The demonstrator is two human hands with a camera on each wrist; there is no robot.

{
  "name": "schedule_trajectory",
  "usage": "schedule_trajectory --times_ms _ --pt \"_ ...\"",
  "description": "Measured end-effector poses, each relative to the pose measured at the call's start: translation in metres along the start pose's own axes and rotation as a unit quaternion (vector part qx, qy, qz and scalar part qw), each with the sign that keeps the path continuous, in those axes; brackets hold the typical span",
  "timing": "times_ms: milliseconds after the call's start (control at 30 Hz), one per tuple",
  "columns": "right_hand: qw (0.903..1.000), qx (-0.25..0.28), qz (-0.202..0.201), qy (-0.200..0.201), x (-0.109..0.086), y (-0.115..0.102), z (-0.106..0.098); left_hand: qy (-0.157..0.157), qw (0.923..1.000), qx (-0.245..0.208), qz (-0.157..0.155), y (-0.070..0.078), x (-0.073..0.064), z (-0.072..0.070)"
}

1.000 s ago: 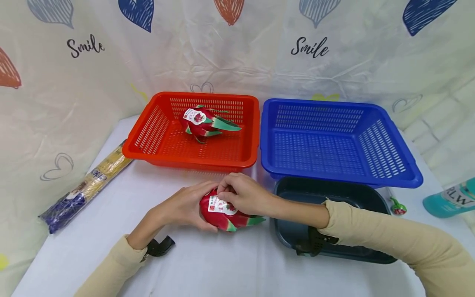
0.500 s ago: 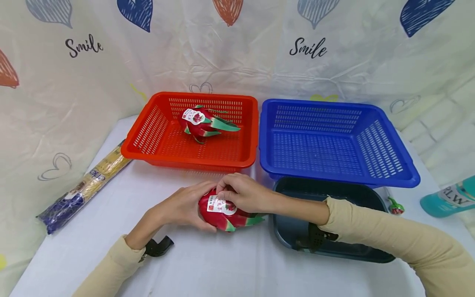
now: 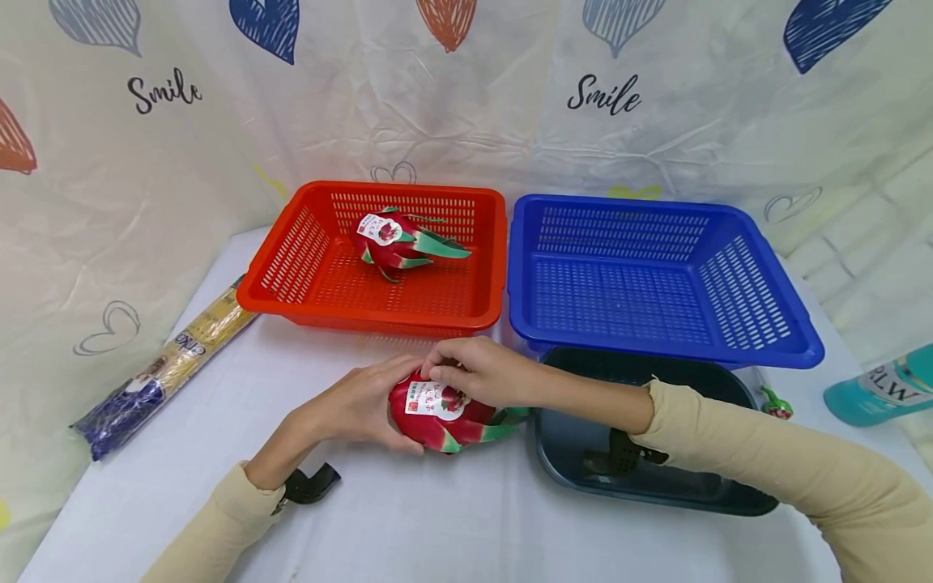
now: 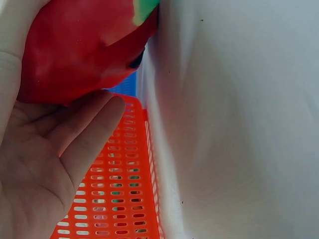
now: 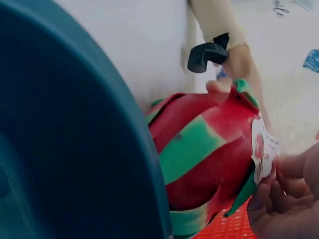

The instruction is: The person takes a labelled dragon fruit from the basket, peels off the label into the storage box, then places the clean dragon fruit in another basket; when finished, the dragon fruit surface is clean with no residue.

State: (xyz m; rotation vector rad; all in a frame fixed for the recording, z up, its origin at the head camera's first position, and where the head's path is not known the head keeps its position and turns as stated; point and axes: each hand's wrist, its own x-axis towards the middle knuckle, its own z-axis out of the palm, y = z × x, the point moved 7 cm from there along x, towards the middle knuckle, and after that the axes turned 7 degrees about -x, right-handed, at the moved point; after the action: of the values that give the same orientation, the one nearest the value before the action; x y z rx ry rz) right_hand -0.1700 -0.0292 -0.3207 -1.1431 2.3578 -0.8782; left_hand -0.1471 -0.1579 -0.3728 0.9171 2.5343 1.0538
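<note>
— Where to look for the dragon fruit?

— On the white table, just in front of the red basket, lying lengthwise with green leaf tips pointing toward the dark tray.

— And held how?

— By the left hand, wrapped around the rounded end, thumb on the near side, fingers on the far side, spread about as wide as the fruit.

— And the right hand?

— Fingers curled, almost closed, with thumb and forefinger pinching at the upper edge of the white sticker.

— Anything readable on that?

— Characters, a small red mark and a printed fruit; too small to make out.

— Any similar label?

— Yes, on the second dragon fruit, inside the red basket, next to the blue basket.

— Other writing?

— "Smile," twice in black script, on the patterned backdrop. "RLW" on the turquoise bottle, far right. Also lettering on the long packet at left, hard to read for certain.
</note>
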Motion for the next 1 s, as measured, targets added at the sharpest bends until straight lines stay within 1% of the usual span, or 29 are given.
schedule_trajectory --times_ms 133,267,400,600,867,1000 --pt "0.9999 0.006 -0.008 -0.011 0.0010 0.0021 -0.0017 -0.001 1.0000 -0.002 -0.005 0.0005 -0.0002 0.0001" --pt "0.9998 0.002 -0.010 -0.016 0.0027 0.0017 -0.0012 -0.003 0.9999 -0.007 -0.008 0.0015 0.0001 0.0006" --pt "0.9996 0.004 0.005 -0.029 0.0045 0.0021 0.0018 -0.005 0.9998 -0.008 -0.015 0.0016 0.0002 0.0016" --pt "0.9983 0.022 0.031 -0.043 0.0057 0.0049 0.0037 -0.006 0.9998 0.005 -0.019 0.0012 -0.0001 0.0018" --pt "0.9973 0.045 0.038 -0.044 0.0071 0.0082 0.0038 -0.001 0.9998 0.013 -0.012 0.0013 0.0002 0.0008" --pt "0.9952 0.066 0.048 -0.055 0.0088 0.0100 0.0048 0.002 0.9997 0.022 -0.010 0.0014 0.0001 0.0003"
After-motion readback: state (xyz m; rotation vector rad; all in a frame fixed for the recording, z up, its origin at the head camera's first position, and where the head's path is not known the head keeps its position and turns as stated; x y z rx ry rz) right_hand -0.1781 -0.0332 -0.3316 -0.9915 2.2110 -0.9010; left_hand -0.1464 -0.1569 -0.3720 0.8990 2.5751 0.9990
